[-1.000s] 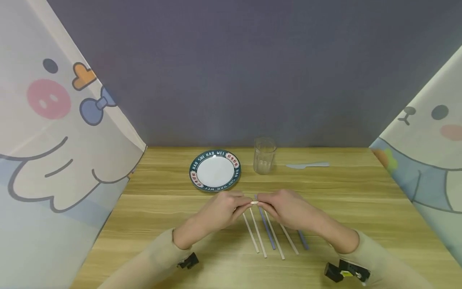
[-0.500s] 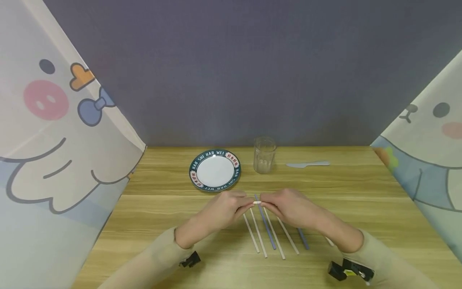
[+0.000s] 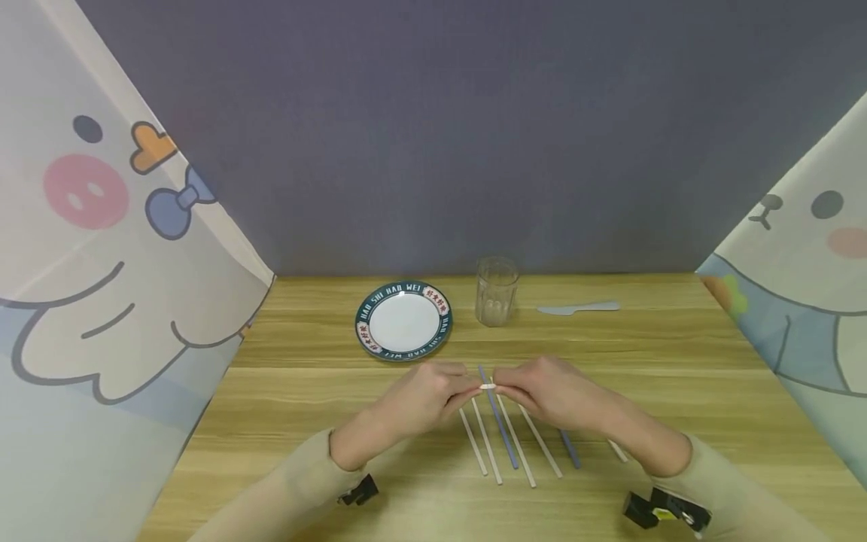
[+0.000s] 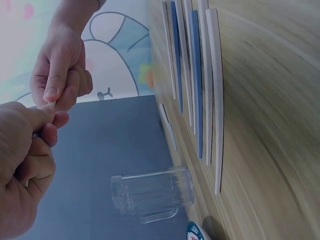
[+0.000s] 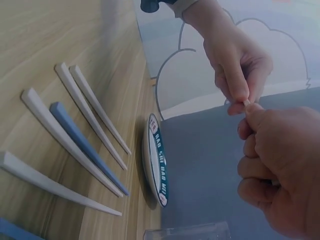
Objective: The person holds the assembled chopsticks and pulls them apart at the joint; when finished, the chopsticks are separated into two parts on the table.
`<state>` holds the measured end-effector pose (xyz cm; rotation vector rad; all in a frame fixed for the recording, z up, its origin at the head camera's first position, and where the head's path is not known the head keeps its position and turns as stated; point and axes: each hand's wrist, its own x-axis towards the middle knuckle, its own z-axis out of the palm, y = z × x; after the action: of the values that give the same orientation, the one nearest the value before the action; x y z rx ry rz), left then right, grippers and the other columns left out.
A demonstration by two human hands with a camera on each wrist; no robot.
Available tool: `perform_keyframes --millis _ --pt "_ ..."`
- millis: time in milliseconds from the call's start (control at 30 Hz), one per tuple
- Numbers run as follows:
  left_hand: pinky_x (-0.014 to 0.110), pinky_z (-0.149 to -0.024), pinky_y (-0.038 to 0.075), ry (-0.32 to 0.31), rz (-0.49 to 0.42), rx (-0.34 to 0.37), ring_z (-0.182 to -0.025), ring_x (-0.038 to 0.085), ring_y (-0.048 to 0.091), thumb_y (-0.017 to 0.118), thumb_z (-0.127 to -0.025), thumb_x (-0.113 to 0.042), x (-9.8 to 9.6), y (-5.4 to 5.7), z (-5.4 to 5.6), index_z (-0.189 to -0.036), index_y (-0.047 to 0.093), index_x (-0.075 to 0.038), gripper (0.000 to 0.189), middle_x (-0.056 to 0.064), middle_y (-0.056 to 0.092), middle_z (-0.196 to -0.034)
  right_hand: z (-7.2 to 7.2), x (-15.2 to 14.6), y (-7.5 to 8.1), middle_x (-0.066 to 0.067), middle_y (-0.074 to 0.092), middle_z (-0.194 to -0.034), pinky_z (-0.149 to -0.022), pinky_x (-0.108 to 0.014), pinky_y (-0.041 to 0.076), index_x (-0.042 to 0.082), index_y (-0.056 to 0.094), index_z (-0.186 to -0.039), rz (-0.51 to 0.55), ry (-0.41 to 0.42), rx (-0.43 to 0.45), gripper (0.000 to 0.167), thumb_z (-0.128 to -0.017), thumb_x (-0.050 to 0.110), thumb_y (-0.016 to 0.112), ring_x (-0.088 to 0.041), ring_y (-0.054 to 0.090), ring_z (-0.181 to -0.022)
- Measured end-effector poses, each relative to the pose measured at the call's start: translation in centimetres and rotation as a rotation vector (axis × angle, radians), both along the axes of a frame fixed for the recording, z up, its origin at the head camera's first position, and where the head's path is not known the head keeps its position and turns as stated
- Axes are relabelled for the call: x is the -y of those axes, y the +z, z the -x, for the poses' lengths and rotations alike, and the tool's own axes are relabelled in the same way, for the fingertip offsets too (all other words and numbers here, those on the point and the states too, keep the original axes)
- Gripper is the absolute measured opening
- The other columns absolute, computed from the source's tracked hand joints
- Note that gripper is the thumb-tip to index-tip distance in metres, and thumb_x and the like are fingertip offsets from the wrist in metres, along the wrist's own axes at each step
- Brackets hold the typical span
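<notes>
Left hand (image 3: 425, 393), right hand (image 3: 547, 393), white piece (image 3: 488, 386) between

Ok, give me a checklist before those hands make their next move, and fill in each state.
1. White piece pinched from both sides, by the left hand and the right hand: ok.
2. Full length of the white piece in sight: not ok; only a short middle part shows between the fingers.
3. White sticks and blue sticks lying on the table: ok.
4. Glass upright and clear of both hands: ok.
5. Plate lying face up: ok.
6. Grip firm enough for a pull or twist: cannot tell; pictures do not show force.
</notes>
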<state>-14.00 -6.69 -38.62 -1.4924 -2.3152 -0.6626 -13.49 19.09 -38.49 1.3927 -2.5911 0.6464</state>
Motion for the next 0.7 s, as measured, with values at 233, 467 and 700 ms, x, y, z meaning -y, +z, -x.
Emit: perform_keyframes --millis 233,467,700 --pt "0.001 -0.06 0.042 0.016 0.0 -0.01 -0.06 0.0 0.053 0.073 -0.099 -0.009 -0.22 -0.15 -0.12 -0.102 0.081 -0.004 0.01 -0.002 0.068 -0.075 -0.13 -0.01 0.06 0.019 0.028 -0.064 -0.051 -0.009 0.025 0.022 0.049 -0.082 0.005 -0.014 -0.007 0.03 -0.101 0.009 0.07 0.011 0.024 -0.057" --pt "0.001 -0.062 0.044 0.014 -0.004 -0.019 -0.061 0.001 0.054 0.074 -0.098 -0.009 -0.14 -0.22 -0.19 -0.103 0.081 -0.003 0.01 -0.002 0.069 -0.076 -0.29 0.02 -0.07 0.018 0.033 -0.063 -0.05 -0.009 0.03 0.022 0.052 -0.084 0.007 -0.018 0.013 0.028 -0.101 0.01 0.07 0.011 0.027 -0.056" --pt "0.002 -0.059 0.042 0.034 -0.019 -0.02 -0.059 0.001 0.054 0.074 -0.098 -0.008 -0.3 -0.15 -0.06 -0.102 0.081 -0.003 0.009 -0.001 0.069 -0.076 0.08 0.19 0.14 0.017 0.035 -0.062 -0.05 -0.008 0.027 0.021 0.052 -0.084 -0.005 -0.009 -0.05 0.028 -0.099 0.009 0.072 0.01 0.027 -0.057"
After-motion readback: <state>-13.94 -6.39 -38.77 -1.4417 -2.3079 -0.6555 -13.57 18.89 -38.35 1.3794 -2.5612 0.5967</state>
